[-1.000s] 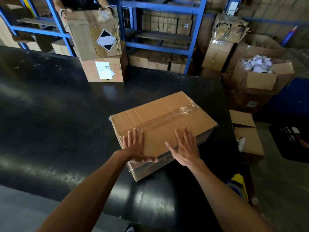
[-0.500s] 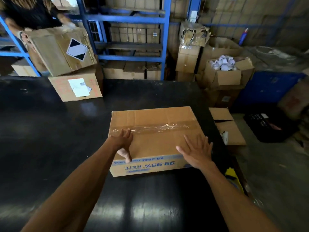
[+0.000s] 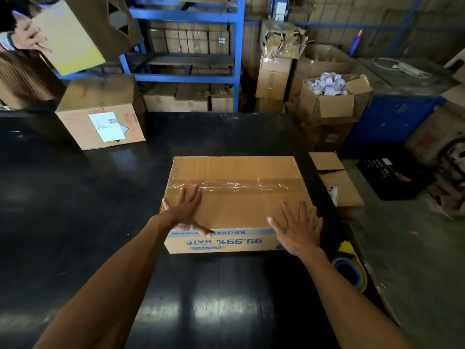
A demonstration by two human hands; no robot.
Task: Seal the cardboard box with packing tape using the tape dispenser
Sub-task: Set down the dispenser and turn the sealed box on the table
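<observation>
Warehouse backdrop: blue steel shelving (image 3: 236, 56) loaded with rows of brown cartons, further stacked cartons to the right.

Glossy black tabletop (image 3: 75, 210), wide, spanning most of the view, with light reflections along the near edge.

Closed brown cardboard box (image 3: 239, 197) with upside-down blue lettering on its near face, flat on the tabletop right of centre, near the right edge. Strip of clear, wrinkled packing tape (image 3: 239, 184) along the top seam, running left to right across the lid.

Second brown cardboard box with red print and a white paper label (image 3: 100, 122), at the far left of the tabletop, well apart from the taped box.

Open brown carton of small white rolls (image 3: 332, 96), off the tabletop at the right rear.

Low open brown carton (image 3: 339, 182), just beyond the right edge of the tabletop, beside the taped box.

Black plastic crate (image 3: 390, 177) on the floor, far right.

Tilted carton with a yellowish face (image 3: 70, 39), upper left, held by another person's hand.

Left hand (image 3: 185, 212), flat on the box lid near the left end, fingers spread, fingertips touching the tape, thumb over the near top edge. Grip open, holding nothing.

Right hand (image 3: 299, 227), flat at the near right corner of the lid, fingers spread. Grip open, holding nothing.

Yellow and blue tape dispenser (image 3: 349, 268), at the right edge of the tabletop, near the right forearm, untouched.
</observation>
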